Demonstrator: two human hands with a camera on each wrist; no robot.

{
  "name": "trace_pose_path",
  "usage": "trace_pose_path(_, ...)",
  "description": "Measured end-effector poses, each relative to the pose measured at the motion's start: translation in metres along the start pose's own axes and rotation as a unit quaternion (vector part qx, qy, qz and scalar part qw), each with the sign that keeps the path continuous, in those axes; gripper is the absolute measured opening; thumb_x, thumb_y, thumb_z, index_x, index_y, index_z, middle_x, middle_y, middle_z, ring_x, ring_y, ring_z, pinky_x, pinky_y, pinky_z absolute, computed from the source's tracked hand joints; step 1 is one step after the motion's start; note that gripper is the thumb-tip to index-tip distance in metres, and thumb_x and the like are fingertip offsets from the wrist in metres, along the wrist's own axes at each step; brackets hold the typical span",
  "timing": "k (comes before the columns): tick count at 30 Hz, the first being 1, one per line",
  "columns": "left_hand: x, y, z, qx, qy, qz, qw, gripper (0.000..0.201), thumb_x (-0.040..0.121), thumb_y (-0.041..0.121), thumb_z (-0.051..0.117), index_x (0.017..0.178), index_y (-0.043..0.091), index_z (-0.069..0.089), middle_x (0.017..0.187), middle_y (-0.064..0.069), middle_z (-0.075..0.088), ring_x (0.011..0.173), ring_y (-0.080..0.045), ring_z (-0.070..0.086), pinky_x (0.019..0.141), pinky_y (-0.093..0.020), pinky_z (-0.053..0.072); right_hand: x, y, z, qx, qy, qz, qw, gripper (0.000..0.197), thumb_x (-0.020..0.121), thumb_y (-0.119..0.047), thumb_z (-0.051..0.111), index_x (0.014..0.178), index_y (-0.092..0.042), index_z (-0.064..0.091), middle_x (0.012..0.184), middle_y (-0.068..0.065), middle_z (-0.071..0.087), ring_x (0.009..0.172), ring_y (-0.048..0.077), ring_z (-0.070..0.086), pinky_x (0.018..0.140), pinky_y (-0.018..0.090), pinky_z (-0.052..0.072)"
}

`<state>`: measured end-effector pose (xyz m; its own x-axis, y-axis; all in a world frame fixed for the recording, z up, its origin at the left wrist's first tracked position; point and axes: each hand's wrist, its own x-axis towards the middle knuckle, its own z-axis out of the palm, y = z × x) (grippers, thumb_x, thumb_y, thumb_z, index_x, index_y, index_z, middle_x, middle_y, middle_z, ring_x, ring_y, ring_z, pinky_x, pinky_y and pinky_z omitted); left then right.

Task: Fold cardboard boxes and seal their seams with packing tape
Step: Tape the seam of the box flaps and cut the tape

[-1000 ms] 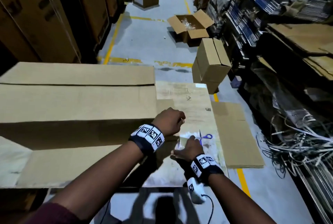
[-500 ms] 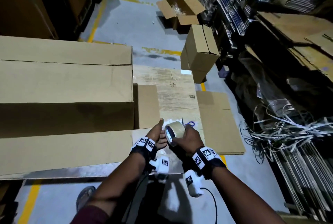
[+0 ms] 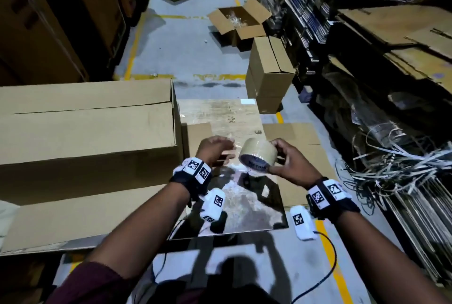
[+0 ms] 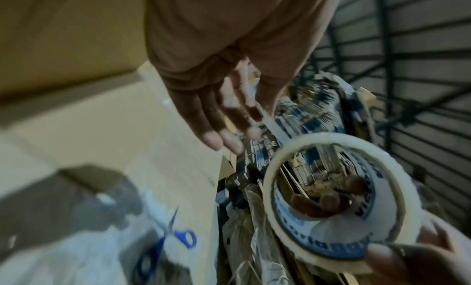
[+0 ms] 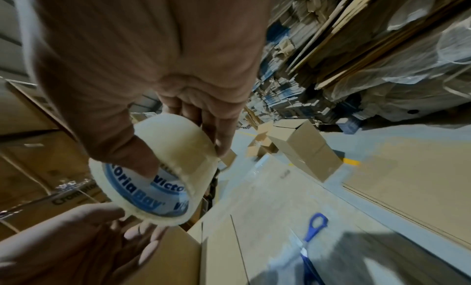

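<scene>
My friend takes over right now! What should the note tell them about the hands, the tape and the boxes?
Right hand grips the tape roll in the air.
Left hand is open beside the roll, fingers near its edge.
Blue-handled scissors lie on the work surface below.
The big cardboard box sits to the left, flaps folded shut.
No tape shows on its top seam: taping is left.

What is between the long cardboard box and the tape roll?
In the head view, the left hand, fingers loose, just beside the tape roll that the right hand grips.
</scene>
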<state>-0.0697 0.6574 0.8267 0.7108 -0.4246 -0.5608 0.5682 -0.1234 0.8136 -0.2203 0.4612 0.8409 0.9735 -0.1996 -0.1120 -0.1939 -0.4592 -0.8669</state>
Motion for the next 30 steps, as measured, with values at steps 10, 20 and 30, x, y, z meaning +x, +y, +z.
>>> trace_pose_path(10,-0.041,0.111,-0.105,-0.045,0.158,0.140,0.976,0.012,0.081,0.008,0.081,0.081,-0.001,0.074,0.076,-0.021,0.066,0.065,-0.027,0.061,0.059,-0.029,0.055,0.077,-0.116,0.023,0.010,-0.059,-0.103,0.993,0.035,0.079,-0.002,0.084,0.106,-0.008,0.061,0.099,0.007,0.067,0.093,0.017,0.067,0.076,0.026,0.053)
trace_pose_path(20,-0.072,0.162,-0.369,0.004,0.334,0.202,0.920,0.012,0.086,0.002,0.075,0.087,-0.008,0.068,0.071,-0.016,0.061,0.054,-0.012,0.065,0.051,-0.020,0.056,0.209,-0.266,0.203,0.112,-0.170,-0.128,0.971,0.041,0.088,-0.035,0.077,0.094,0.003,0.064,0.082,0.007,0.064,0.079,0.017,0.061,0.072,0.030,0.044)
trace_pose_path(30,-0.071,0.139,-0.604,0.135,0.368,0.144,0.908,0.020,0.086,0.024,0.079,0.068,0.018,0.074,0.075,0.000,0.076,0.068,-0.021,0.068,0.068,-0.034,0.059,0.287,-0.352,0.382,0.077,-0.184,-0.125,0.972,0.037,0.090,-0.030,0.078,0.087,0.005,0.066,0.075,0.010,0.064,0.070,0.019,0.057,0.065,0.029,0.041)
